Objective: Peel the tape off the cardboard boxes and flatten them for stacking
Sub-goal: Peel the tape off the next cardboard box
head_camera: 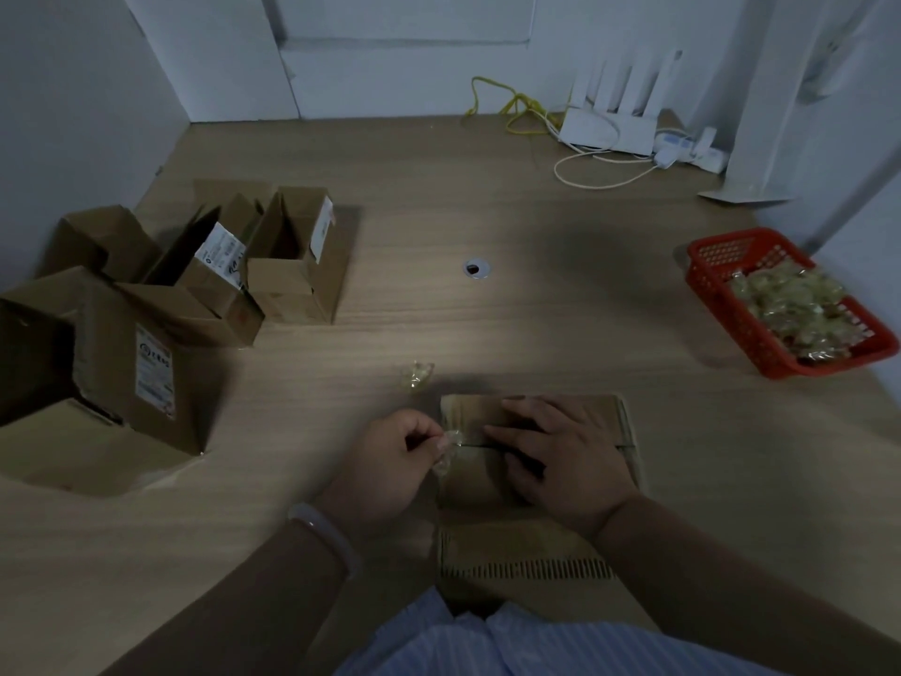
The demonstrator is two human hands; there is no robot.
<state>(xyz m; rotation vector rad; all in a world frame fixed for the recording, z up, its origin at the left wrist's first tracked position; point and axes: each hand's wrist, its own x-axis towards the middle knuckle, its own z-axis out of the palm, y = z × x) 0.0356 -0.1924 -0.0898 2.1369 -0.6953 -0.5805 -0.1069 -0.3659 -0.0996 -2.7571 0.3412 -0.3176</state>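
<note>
A flattened cardboard box (517, 544) lies on the wooden table right in front of me. My right hand (556, 451) presses flat on its upper part, fingers spread. My left hand (390, 456) pinches a crumpled strip of clear tape (449, 448) at the box's left edge. A small wad of peeled tape (415, 375) rests on the table just above the box. Several opened, unflattened cardboard boxes (287, 256) are piled at the left, the nearest one (112, 378) with a white shipping label.
A red plastic basket (716, 285) holding wads of used tape stands at the right edge. At the back right lie a white router (609, 131), a power strip (692, 151) and yellow and white cables. A cable hole (476, 269) sits mid-table.
</note>
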